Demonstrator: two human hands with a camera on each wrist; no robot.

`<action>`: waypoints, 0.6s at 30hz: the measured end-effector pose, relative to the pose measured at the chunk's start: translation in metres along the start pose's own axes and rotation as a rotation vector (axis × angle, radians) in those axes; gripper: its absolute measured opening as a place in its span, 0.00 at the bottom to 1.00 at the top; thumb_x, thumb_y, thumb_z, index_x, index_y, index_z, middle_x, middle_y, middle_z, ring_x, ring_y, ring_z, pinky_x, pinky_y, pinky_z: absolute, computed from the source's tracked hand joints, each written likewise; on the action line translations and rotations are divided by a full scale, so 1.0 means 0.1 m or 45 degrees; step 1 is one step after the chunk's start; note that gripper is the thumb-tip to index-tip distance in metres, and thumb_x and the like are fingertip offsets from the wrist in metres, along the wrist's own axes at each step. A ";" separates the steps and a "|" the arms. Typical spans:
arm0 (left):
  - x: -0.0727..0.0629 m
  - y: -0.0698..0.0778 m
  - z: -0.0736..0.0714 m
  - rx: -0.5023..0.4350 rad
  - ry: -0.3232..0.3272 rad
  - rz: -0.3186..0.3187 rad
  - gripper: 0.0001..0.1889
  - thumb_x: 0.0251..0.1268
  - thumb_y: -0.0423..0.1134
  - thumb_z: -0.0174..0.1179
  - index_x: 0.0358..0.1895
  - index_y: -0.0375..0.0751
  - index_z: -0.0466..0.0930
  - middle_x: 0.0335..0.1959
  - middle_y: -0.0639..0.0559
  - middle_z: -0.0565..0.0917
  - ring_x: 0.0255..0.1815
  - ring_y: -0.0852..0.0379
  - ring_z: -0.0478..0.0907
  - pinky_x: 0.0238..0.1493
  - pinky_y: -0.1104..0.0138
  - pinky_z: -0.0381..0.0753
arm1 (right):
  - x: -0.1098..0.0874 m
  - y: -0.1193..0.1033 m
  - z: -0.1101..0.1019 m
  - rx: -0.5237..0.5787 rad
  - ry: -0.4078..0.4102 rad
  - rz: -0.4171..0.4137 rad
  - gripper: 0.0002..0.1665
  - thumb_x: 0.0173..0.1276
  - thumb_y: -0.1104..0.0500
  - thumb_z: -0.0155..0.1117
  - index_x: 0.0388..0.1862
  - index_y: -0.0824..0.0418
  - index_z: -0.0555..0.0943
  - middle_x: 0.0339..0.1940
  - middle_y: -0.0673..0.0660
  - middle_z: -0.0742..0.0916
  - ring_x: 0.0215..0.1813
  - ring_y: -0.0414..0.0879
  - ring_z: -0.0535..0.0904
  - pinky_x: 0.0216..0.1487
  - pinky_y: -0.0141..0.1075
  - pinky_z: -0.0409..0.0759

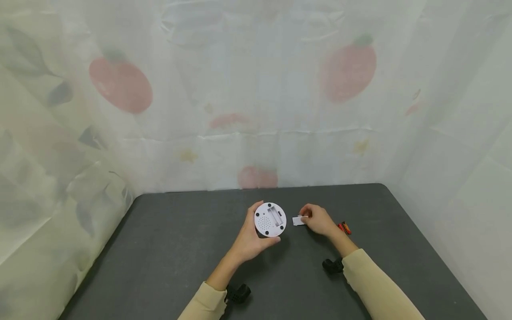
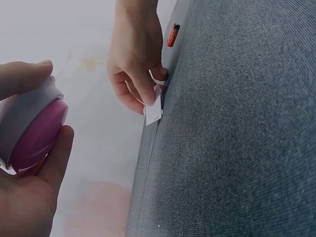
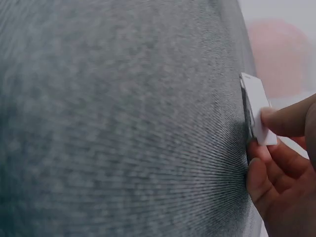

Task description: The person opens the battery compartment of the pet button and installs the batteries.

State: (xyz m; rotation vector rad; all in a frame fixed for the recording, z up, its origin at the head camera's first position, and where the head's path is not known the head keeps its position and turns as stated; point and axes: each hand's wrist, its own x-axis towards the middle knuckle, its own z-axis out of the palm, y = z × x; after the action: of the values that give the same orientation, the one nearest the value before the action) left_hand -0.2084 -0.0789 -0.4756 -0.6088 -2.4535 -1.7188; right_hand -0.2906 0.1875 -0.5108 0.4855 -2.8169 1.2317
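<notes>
My left hand point(image 1: 249, 242) grips a round white device point(image 1: 264, 226) by its edge, its underside turned towards the head camera. That underside shows dark rubber feet, a cluster of small holes and an uncovered battery compartment point(image 1: 275, 216) with no batteries in it. In the left wrist view the device's other side is a glossy pink part point(image 2: 39, 136). Thumb and fingers of my right hand point(image 1: 318, 220) pinch a small white battery cover point(image 1: 299, 221), low over the table and to the right of the device. The cover appears as a flat rectangular plate point(image 3: 256, 103) in the right wrist view.
Two red-and-black batteries point(image 1: 344, 228) lie on the dark grey table point(image 1: 180, 249), beside my right wrist. Black wrist-camera mounts point(image 1: 238, 293) stick out below both forearms. White printed curtains point(image 1: 248, 89) enclose the table at the back and sides.
</notes>
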 end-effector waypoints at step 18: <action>0.02 -0.01 -0.01 -0.007 0.009 0.020 0.58 0.47 0.36 0.81 0.79 0.51 0.51 0.67 0.49 0.69 0.60 0.51 0.71 0.61 0.51 0.68 | -0.19 -0.09 -0.24 -0.317 -0.058 -0.063 0.13 0.72 0.63 0.66 0.53 0.65 0.83 0.43 0.55 0.83 0.44 0.50 0.80 0.45 0.49 0.79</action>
State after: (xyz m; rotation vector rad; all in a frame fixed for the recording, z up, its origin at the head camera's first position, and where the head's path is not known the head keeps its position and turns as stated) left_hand -0.2105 -0.0794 -0.4752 -0.6198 -2.4336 -1.7193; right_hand -0.2721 0.2049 -0.4908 0.5697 -2.9198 0.8555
